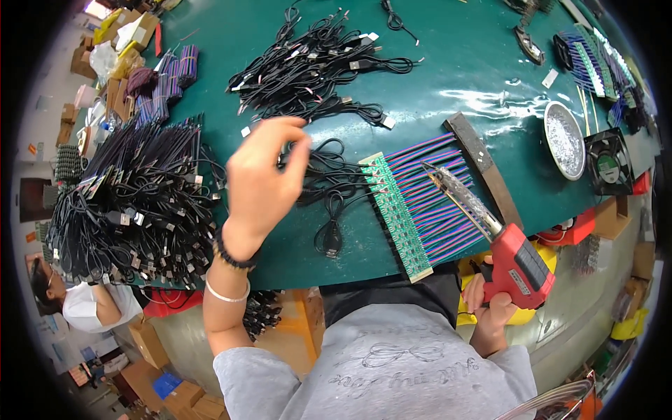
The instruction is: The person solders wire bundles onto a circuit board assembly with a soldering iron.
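My left hand (267, 175) is raised over the bench with its fingers curled toward the thumb; black cable shows through the gap, but what the fingers pinch is hidden. Beside it lie black USB cables (332, 183), several of them running to a green circuit board strip (399, 220). From the strip's other side, blue, pink and black wires (448, 203) stretch to a dark bar (486, 171). My right hand (488, 304) grips a red soldering gun (519, 269) near the bench's front edge. Its metal tip points over the wires toward the strip.
A heap of black USB cables (308, 70) lies at the back, and a larger bundle (133, 203) at the left. A white bowl of silvery bits (564, 140) stands at the right beside a black fan (607, 162). Another person (98, 304) is at the far left.
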A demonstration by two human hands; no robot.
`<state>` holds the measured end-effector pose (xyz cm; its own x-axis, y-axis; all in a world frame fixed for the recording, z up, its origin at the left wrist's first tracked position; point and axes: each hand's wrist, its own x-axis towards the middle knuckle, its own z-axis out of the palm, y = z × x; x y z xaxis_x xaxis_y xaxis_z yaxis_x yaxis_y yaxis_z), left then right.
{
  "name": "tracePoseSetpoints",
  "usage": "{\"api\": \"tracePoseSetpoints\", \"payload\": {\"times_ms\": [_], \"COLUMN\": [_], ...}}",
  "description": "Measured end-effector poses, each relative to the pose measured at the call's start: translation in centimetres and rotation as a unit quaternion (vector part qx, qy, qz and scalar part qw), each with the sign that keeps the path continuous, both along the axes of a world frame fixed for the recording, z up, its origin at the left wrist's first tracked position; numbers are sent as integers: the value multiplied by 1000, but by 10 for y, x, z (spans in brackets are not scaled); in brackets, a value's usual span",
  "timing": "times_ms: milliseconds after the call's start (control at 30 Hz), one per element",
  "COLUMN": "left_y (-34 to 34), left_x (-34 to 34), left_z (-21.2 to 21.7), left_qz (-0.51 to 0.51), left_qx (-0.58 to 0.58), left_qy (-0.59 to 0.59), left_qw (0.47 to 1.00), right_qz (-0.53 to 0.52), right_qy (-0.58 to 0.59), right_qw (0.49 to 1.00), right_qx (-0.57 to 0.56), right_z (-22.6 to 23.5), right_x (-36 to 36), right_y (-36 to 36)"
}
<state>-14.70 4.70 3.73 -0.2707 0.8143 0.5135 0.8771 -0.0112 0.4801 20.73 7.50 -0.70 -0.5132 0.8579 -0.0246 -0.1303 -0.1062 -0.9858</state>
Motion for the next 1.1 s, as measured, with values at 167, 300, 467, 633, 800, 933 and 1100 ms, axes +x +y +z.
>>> {"api": "tracePoseSetpoints", "payload": {"times_ms": [167,300,467,633,800,933,1100], "left_y": [-9,-31,-56,-66,-78,-78,-44], "left_x": [-12,-22,-16,-17,-19,-1,77], "left_z": [-9,12,7,-15,-21,-7,23], "left_qz": [10,10,6,-7,29,96,-91], "left_qx": [-9,-116,-210,-190,-118,-3,-73], "left_qy": [-38,-13,33,52,127,-46,-152], "left_qw": [999,993,977,980,984,994,981], "right_qz": [-18,-36,-30,-22,0,2,50], "right_qy": [10,15,20,-4,30,46,-116], "right_qw": [1000,999,999,1000,999,998,986], "right_qx": [11,-9,3,-10,15,31,108], "right_z": [-3,-5,-6,-2,-6,-9,13], "right_x": [6,9,4,-2,-2,-6,-24], "right_y": [-2,-2,-1,-3,-3,-2,6]}}
